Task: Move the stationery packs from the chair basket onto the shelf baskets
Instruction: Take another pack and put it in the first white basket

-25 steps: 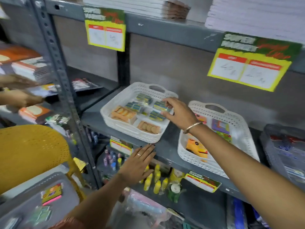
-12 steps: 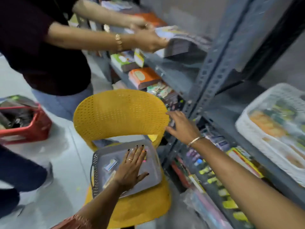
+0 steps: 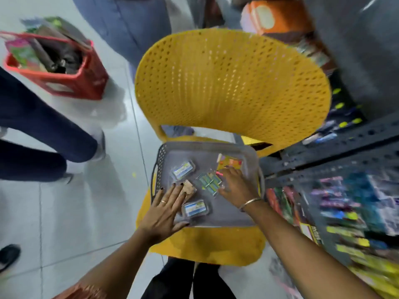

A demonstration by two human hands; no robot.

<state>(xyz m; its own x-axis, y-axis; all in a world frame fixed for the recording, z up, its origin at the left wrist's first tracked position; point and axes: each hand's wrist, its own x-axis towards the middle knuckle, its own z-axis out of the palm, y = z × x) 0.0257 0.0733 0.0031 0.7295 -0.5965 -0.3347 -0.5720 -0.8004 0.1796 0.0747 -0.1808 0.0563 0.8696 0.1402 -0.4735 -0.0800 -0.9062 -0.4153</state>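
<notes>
A grey basket [image 3: 233, 214] sits on the seat of a yellow chair [image 3: 231, 83]. Inside lie several small stationery packs: two clear blister packs with blue-white labels [image 3: 183, 169] [image 3: 195, 208], a tan pack [image 3: 188, 190], a green-striped pack [image 3: 209, 182] and an orange-yellow pack [image 3: 230, 163]. My left hand [image 3: 165, 210] lies flat with fingers spread on the basket's near left part, fingertips touching the tan pack. My right hand [image 3: 236, 185] reaches into the basket's right side, fingers between the green-striped and orange-yellow packs; whether it grips one is unclear.
The metal shelf rack [image 3: 345, 152] with blurred goods stands at the right. A red shopping basket [image 3: 60, 67] full of items sits on the tiled floor at the left. Other people's legs [image 3: 43, 137] stand at the left and behind the chair.
My view swung from the shelf baskets down to the chair. My right hand left the shelf and came down into the grey basket. My left hand shifted to the basket's left side.
</notes>
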